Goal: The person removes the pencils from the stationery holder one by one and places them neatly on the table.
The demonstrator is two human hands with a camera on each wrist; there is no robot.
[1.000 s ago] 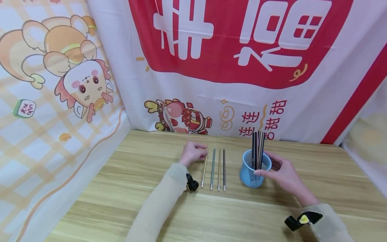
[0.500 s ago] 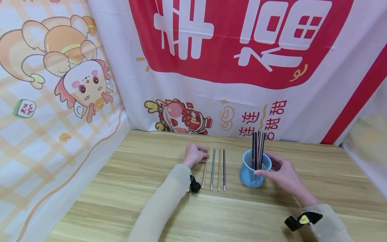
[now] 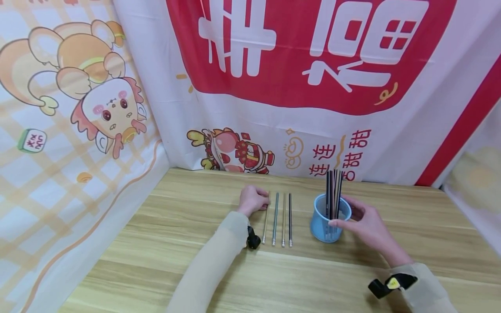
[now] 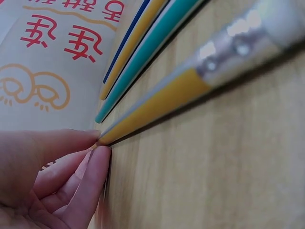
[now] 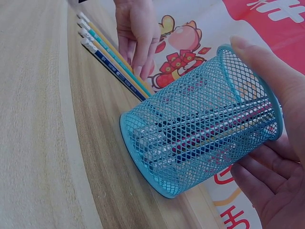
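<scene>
My left hand (image 3: 252, 200) pinches the far end of a yellow pencil (image 3: 266, 226), the leftmost in a row on the table. The left wrist view shows thumb and fingers meeting at its tip, with the silver ferrule and white eraser (image 4: 279, 21) at the near end. Beside it lie a teal pencil (image 3: 275, 219), a second yellow pencil (image 3: 284, 219) and a dark blue pencil (image 3: 290, 219), roughly parallel. My right hand (image 3: 369, 226) grips a light blue mesh pencil cup (image 5: 190, 124) by its right side. Several pencils (image 3: 332, 187) stand in the cup, eraser ends down.
Pale wood-grain table (image 3: 305, 278) extends under everything. A white cloth with a red printed panel (image 3: 297, 87) hangs along its back edge. Another cloth with cartoon prints (image 3: 94, 108) borders the left side.
The left hand has shifted slightly right, bringing the leftmost yellow pencil a little closer to the teal one. The right hand and the cup have stayed in place.
</scene>
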